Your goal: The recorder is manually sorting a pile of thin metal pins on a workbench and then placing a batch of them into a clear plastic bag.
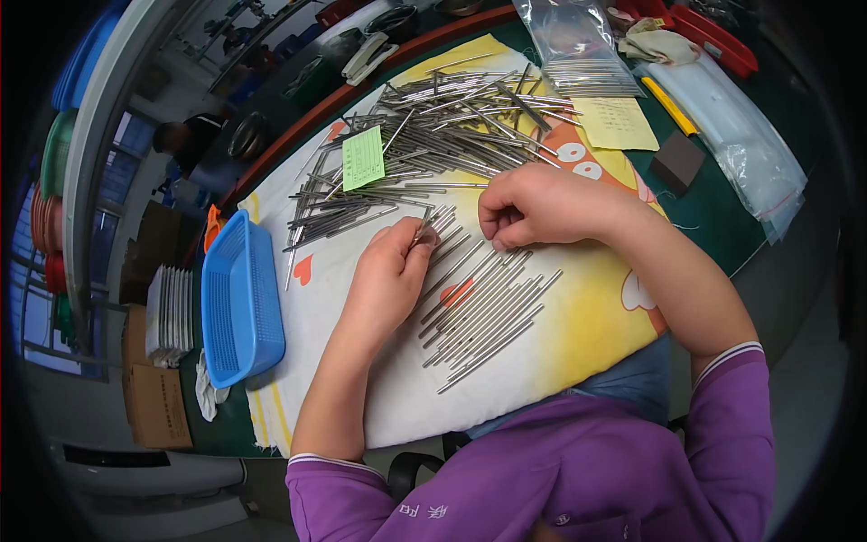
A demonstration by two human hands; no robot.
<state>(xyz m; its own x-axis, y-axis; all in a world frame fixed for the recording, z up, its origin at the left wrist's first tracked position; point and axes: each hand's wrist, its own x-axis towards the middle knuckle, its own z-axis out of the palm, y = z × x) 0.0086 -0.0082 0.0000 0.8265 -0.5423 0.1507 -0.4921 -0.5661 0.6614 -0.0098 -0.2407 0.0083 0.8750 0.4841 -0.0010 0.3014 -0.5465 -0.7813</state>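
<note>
Slim silvery metal rods (488, 312) lie side by side in a slanting row on a patterned cloth (361, 397) in front of me. My left hand (390, 269) is closed at the row's far left end, pinching a metal rod (425, 217) whose tip shows above the fingers; how many it holds is hidden. Just past the row's far right end, my right hand (533, 208) is curled with thumb and fingers together. Whatever may be between them cannot be made out. Farther off, a tangled heap of similar rods (452, 126) carries a green paper tag (363, 159).
At the left stands a blue plastic basket (239, 307). Across the far right lie a clear bag of rods (582, 54), a yellow note (619, 123), a dark block (677, 163), a yellow cutter (670, 106) and plastic sleeves (731, 135). Another person (185, 140) is at the back left.
</note>
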